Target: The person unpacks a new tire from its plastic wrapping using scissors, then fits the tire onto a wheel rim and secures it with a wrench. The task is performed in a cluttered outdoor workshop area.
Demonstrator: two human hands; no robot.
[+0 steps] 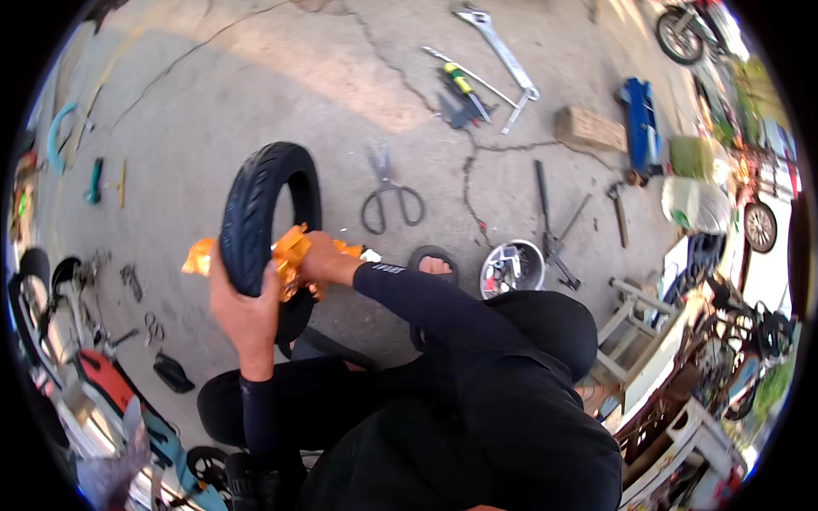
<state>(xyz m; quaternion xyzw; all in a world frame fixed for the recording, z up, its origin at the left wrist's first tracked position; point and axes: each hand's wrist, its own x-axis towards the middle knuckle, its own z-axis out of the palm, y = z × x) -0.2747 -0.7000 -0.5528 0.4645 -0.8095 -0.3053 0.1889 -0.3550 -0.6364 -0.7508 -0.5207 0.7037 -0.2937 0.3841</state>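
A black rubber tyre (pixel 249 213) stands upright in front of me, its tread facing left. Wrapped round the lower tread, my left hand (pixel 243 315) grips the tyre with the thumb on the near side. My right hand (pixel 326 260) reaches across to the tyre's inner side and is closed on a crumpled orange plastic wrapper (pixel 292 249). Part of that wrapper passes behind the tyre and sticks out on its left. The right fingertips are hidden by the wrapper. A pair of scissors (pixel 390 200) lies on the ground right of the tyre.
Farther off lie an adjustable wrench (pixel 501 53), a yellow-green screwdriver (pixel 460 81) and a wooden block (pixel 590 128). A metal bowl (pixel 538 271) with small parts stands near my right knee, a hammer (pixel 620 215) beyond it. Scooter parts (pixel 106 379) crowd the left.
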